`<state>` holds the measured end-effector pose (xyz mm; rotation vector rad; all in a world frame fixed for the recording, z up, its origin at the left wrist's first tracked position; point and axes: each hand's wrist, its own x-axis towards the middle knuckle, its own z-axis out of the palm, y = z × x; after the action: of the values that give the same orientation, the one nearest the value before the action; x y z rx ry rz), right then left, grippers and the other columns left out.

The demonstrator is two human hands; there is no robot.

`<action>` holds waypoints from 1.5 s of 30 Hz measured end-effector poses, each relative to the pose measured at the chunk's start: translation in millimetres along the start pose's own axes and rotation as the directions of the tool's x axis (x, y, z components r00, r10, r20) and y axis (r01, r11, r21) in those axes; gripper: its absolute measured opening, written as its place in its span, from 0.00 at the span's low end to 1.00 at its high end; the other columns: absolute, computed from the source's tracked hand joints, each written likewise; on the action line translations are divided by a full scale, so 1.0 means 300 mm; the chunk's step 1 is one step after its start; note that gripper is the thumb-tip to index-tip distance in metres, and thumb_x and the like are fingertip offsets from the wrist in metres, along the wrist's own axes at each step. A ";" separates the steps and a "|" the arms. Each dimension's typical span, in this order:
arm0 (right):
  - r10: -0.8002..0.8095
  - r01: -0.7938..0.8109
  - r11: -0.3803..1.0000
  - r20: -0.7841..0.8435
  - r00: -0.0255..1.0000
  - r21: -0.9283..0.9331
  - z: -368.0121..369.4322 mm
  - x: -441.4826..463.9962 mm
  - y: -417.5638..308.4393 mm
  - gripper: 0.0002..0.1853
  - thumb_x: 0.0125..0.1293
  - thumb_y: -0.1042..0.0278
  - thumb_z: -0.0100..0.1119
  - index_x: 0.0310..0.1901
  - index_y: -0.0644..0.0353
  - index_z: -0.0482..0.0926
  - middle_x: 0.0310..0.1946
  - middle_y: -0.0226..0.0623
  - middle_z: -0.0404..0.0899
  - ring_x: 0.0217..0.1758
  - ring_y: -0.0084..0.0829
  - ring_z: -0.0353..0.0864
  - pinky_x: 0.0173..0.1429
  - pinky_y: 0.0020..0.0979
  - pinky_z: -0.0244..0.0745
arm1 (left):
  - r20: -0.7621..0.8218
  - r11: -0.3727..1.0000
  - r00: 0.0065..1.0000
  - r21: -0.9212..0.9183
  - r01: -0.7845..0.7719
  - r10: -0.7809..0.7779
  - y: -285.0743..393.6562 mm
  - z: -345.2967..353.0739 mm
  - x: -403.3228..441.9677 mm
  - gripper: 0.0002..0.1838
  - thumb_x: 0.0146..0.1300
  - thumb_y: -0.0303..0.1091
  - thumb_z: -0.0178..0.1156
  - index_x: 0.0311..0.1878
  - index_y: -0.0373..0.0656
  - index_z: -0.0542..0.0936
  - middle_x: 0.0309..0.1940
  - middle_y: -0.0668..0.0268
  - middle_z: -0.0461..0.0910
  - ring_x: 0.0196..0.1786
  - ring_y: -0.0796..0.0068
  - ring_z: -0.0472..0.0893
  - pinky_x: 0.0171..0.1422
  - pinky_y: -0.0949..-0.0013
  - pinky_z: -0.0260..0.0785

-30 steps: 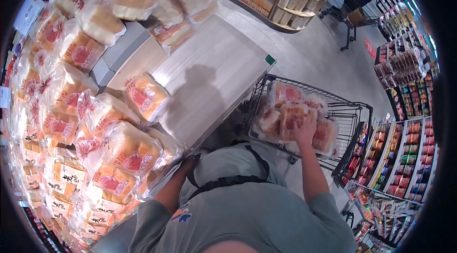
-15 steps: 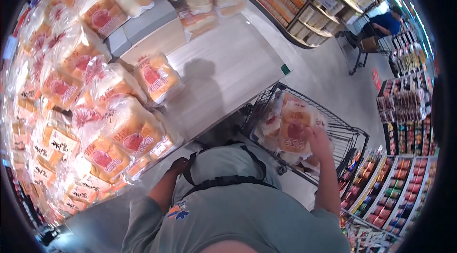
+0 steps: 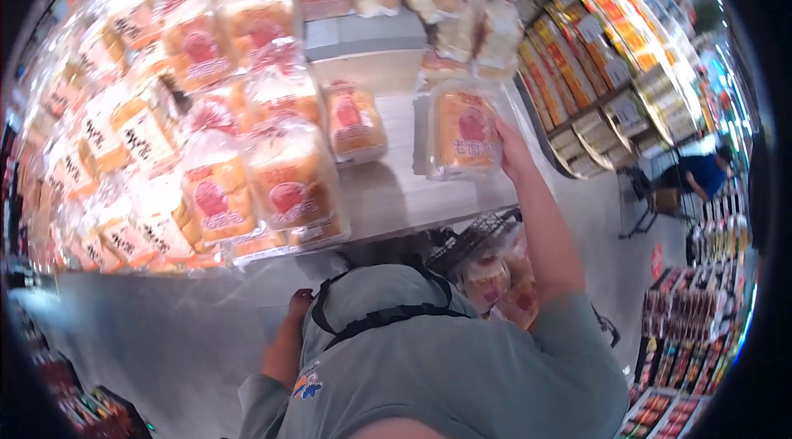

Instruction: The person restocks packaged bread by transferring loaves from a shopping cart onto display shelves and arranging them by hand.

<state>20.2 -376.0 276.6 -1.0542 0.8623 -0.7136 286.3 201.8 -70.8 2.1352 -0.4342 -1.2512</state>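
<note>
A clear-bagged loaf of bread [image 3: 466, 135] with a red printed label is gripped along its right side by my right hand [image 3: 513, 148]. It is over the display table [image 3: 375, 204], to the right of another bagged loaf [image 3: 355, 121] standing there. Whether the held loaf touches the table I cannot tell. My left hand [image 3: 302, 300] hangs low beside my waist, in shadow and away from the bread; its fingers are too unclear to read. Below my right forearm, the shopping cart [image 3: 483, 233] holds more bagged loaves [image 3: 485, 282], partly hidden by my arm.
Bagged bread [image 3: 210, 200] is piled across the left of the table, around a grey riser [image 3: 363, 35]. Stocked shelves [image 3: 577, 101] stand beyond the table's right end. Further right, a person in a blue top [image 3: 701, 175] is beside another cart [image 3: 652, 208].
My right hand has lifted a bagged loaf from the cart and carried it up and left over the table. The view has turned toward the bread display. My left hand stays by my waist.
</note>
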 end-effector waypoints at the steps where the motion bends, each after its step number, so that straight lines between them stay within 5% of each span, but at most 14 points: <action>1: 0.000 0.000 1.000 0.037 0.999 0.003 0.025 0.106 0.035 0.16 0.75 0.59 0.46 0.50 0.62 0.77 0.47 0.34 0.81 0.52 0.27 0.79 0.58 0.31 0.72 | -0.041 0.987 0.999 -0.161 -0.014 0.008 -0.054 -0.004 -0.027 0.16 0.62 0.39 0.55 0.50 0.45 0.83 0.46 0.54 0.83 0.49 0.60 0.82 0.55 0.62 0.73; 5: 0.208 -0.178 0.973 0.219 0.953 -0.149 0.186 0.402 0.167 0.18 0.75 0.57 0.44 0.50 0.63 0.77 0.45 0.36 0.82 0.48 0.29 0.81 0.55 0.33 0.75 | -0.195 0.889 0.981 -0.449 -0.085 -0.005 -0.328 0.073 -0.164 0.17 0.62 0.41 0.56 0.49 0.43 0.83 0.39 0.55 0.85 0.45 0.62 0.83 0.51 0.62 0.74; 7: 0.245 -0.199 0.946 0.162 0.956 -0.257 0.263 0.501 0.254 0.19 0.76 0.56 0.44 0.50 0.63 0.77 0.44 0.37 0.82 0.46 0.30 0.81 0.55 0.33 0.76 | -0.274 0.988 0.961 -0.156 -0.005 -0.039 -0.417 0.097 -0.240 0.18 0.62 0.43 0.57 0.49 0.42 0.83 0.40 0.57 0.85 0.44 0.64 0.83 0.50 0.63 0.75; 13: 0.140 -0.141 0.990 -0.052 0.989 -0.007 0.369 0.596 0.400 0.17 0.74 0.58 0.45 0.48 0.64 0.77 0.40 0.42 0.82 0.39 0.34 0.82 0.49 0.37 0.78 | -0.233 0.985 0.959 -0.109 0.135 -0.158 -0.393 0.147 -0.462 0.18 0.62 0.43 0.57 0.49 0.42 0.83 0.41 0.56 0.85 0.45 0.64 0.83 0.52 0.63 0.74; 16: 0.179 -0.191 0.969 0.088 0.980 0.157 0.330 0.579 0.417 0.19 0.73 0.56 0.46 0.50 0.65 0.75 0.39 0.41 0.80 0.41 0.34 0.80 0.51 0.37 0.76 | -0.170 0.989 0.975 -0.070 0.130 -0.141 -0.348 0.120 -0.443 0.18 0.62 0.44 0.57 0.49 0.42 0.83 0.42 0.56 0.84 0.45 0.64 0.83 0.52 0.63 0.74; 18: -0.131 0.076 0.868 -0.079 0.988 -0.491 0.288 0.555 0.448 0.27 0.70 0.51 0.53 0.54 0.72 0.71 0.47 0.52 0.78 0.52 0.41 0.79 0.57 0.38 0.73 | -0.114 0.993 0.987 -0.022 0.114 -0.115 -0.317 0.087 -0.394 0.18 0.62 0.44 0.57 0.49 0.42 0.83 0.42 0.56 0.84 0.46 0.63 0.83 0.52 0.63 0.74; 24: -0.494 0.512 0.520 0.249 0.833 -0.684 0.010 0.074 0.229 0.21 0.66 0.62 0.58 0.56 0.64 0.70 0.47 0.46 0.76 0.52 0.39 0.76 0.59 0.35 0.69 | 0.102 0.981 0.994 0.193 0.006 -0.027 -0.235 -0.009 -0.184 0.18 0.62 0.44 0.58 0.48 0.42 0.83 0.44 0.56 0.84 0.47 0.63 0.83 0.54 0.63 0.74; 30: -0.649 0.155 0.569 -0.325 0.688 -0.807 -0.501 -0.472 -0.021 0.09 0.69 0.70 0.53 0.47 0.64 0.75 0.37 0.41 0.78 0.42 0.34 0.78 0.51 0.33 0.72 | 0.449 0.866 0.890 0.475 -0.155 -0.087 -0.199 -0.073 0.226 0.19 0.62 0.45 0.58 0.48 0.42 0.83 0.45 0.56 0.84 0.48 0.63 0.83 0.55 0.63 0.73; 33: -0.552 -0.048 0.707 -0.593 0.586 -0.705 -0.714 -0.745 0.094 0.12 0.69 0.66 0.54 0.47 0.64 0.75 0.39 0.44 0.79 0.43 0.34 0.78 0.51 0.34 0.72 | 0.482 0.723 0.871 0.566 -0.396 0.100 -0.079 -0.037 0.325 0.20 0.61 0.46 0.58 0.50 0.44 0.82 0.50 0.56 0.82 0.53 0.62 0.81 0.58 0.62 0.72; 35: -0.405 -0.388 0.645 -0.725 0.558 -0.659 -0.759 -0.904 0.220 0.18 0.68 0.58 0.56 0.50 0.65 0.74 0.41 0.47 0.79 0.46 0.42 0.79 0.55 0.38 0.72 | 0.505 0.707 0.863 0.611 -0.356 -0.001 -0.005 0.000 0.382 0.21 0.60 0.47 0.58 0.52 0.45 0.81 0.51 0.55 0.82 0.54 0.61 0.81 0.59 0.62 0.72; 37: -0.484 -0.543 0.341 -0.638 0.598 -0.767 -0.856 -1.057 0.485 0.26 0.66 0.49 0.58 0.52 0.67 0.73 0.44 0.51 0.79 0.49 0.51 0.78 0.58 0.43 0.71 | 0.493 0.629 0.862 0.709 -0.320 -0.117 0.171 0.060 0.394 0.23 0.60 0.49 0.59 0.54 0.47 0.80 0.52 0.56 0.81 0.55 0.60 0.81 0.59 0.61 0.71; 40: -0.563 -0.661 0.298 -0.687 0.460 -0.688 -0.828 -1.229 0.772 0.30 0.64 0.45 0.58 0.54 0.68 0.71 0.47 0.53 0.78 0.51 0.58 0.76 0.59 0.47 0.70 | 0.433 0.631 0.888 0.736 -0.246 -0.158 0.485 0.181 0.276 0.24 0.60 0.51 0.59 0.55 0.47 0.80 0.53 0.54 0.81 0.56 0.62 0.80 0.58 0.63 0.71; 42: -0.115 -0.751 0.596 -0.956 0.270 -0.284 -0.856 -1.319 0.934 0.31 0.62 0.41 0.59 0.49 0.65 0.74 0.39 0.51 0.79 0.46 0.52 0.79 0.54 0.42 0.73 | 0.524 0.620 0.839 0.709 -0.336 -0.145 0.467 0.237 0.371 0.23 0.62 0.50 0.58 0.54 0.46 0.80 0.51 0.56 0.81 0.53 0.65 0.81 0.56 0.64 0.71; 45: 0.031 -0.761 0.617 -0.960 0.279 -0.201 -0.723 -1.343 0.823 0.27 0.64 0.42 0.57 0.45 0.65 0.75 0.38 0.51 0.81 0.45 0.52 0.80 0.52 0.43 0.73 | 0.670 0.774 0.739 0.502 -0.386 -0.066 0.431 0.280 0.424 0.19 0.64 0.48 0.56 0.50 0.44 0.80 0.42 0.61 0.82 0.45 0.69 0.80 0.49 0.65 0.71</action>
<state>-342.0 -50.1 94.8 -0.8519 2.4853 -0.4334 280.1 4.2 -100.6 1.9743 -1.5085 -1.9383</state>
